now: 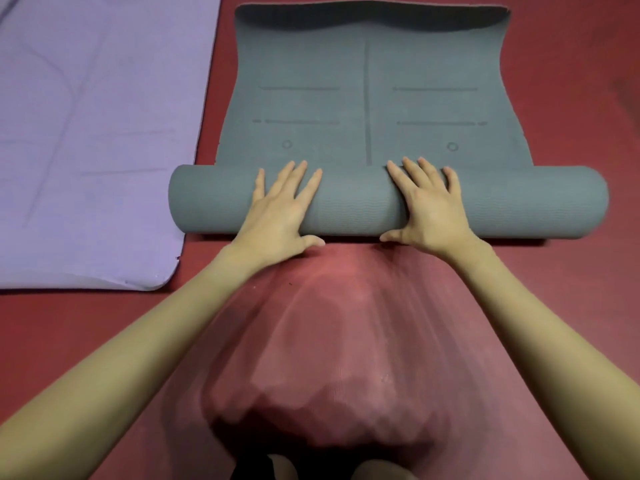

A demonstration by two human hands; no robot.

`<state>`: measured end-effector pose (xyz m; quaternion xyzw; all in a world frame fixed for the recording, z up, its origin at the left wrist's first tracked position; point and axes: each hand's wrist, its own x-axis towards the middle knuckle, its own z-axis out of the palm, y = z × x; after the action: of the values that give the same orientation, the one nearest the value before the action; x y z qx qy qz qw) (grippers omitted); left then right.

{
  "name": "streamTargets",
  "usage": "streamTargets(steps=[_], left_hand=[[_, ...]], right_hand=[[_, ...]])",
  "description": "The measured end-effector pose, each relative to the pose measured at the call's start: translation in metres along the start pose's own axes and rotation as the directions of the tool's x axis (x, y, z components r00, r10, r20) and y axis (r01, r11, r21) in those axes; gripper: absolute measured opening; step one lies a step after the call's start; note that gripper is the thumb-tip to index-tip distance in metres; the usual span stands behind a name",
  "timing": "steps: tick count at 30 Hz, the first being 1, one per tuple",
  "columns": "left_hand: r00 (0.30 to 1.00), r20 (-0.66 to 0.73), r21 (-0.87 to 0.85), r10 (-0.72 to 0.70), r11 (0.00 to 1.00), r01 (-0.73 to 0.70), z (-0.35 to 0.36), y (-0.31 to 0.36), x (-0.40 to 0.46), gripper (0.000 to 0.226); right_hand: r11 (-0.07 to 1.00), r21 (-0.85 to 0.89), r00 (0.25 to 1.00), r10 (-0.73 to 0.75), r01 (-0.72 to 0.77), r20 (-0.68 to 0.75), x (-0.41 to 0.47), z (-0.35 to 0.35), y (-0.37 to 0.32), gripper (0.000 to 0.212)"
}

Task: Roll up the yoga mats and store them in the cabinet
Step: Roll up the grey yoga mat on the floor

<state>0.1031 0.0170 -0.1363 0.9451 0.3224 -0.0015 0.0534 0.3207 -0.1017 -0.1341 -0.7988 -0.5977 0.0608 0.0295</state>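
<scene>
Red floor [69, 341] fills the view, no cabinet in sight. Nearest, between the forearms, a smeared pinkish patch on the floor; too blurred to tell what it is.

Both arms reach forward, about level. Left hand [284, 209] and right hand [429, 209] lie palm down on the roll [519, 202], either side of its middle, neither nearer than the other. Fingers [304, 178] straight and spread, draped over the top of the roll and pointing away from the person. Thumbs hang down the near face, close to the floor. Nothing gripped or pinched: flat-hand pressing only.

Roll is the near end of the grey mat [311, 105], long axis left-right, across the line of the arms. It sits on the floor right in front of the person, both ends sticking out well past the hands.

Beyond the fingertips the unrolled part of the grey mat runs straight away. Printed guide lines face up. Its far edge [374, 15] is wavy and lifted a bit.

Purple mat [97, 133] lies flat at left, beside the grey one, not rolled.

Judgement: rolling roughly half done on the first mat. Next push goes forward, away from the body, square to the roll axis. Uneven pressure from the hands would probably skew the roll into a cone.
</scene>
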Motion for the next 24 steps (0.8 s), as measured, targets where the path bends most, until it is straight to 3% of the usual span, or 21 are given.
streamTargets(steps=[4,9,12,16,24], left_hand=[[0.998,0.067,0.083,0.022,0.996,-0.027,-0.001,-0.006,0.019,0.113],[0.988,0.149,-0.006,0.027,1.0,-0.026,-0.012,-0.018,0.042,0.11],[0.992,0.109,-0.006,0.059,0.998,-0.059,-0.008,-0.014,0.044,0.111],[0.995,0.08,0.087,0.053,0.994,-0.06,-0.003,-0.012,0.052,0.128],[1.0,0.024,0.041,0.018,0.999,-0.019,-0.008,-0.007,0.052,0.119]], right_hand=[[1.0,-0.002,0.999,-0.012,0.013,0.051,0.011,-0.007,0.004,0.127],[0.999,-0.038,1.0,-0.018,0.018,0.001,0.002,-0.003,0.006,0.126],[0.998,-0.06,0.999,-0.032,0.031,-0.017,0.009,0.001,0.01,0.131],[0.994,-0.106,1.0,-0.028,0.029,0.013,0.028,-0.001,0.014,0.132],[0.991,-0.122,0.997,-0.053,0.047,-0.054,0.031,-0.008,0.021,0.112]])
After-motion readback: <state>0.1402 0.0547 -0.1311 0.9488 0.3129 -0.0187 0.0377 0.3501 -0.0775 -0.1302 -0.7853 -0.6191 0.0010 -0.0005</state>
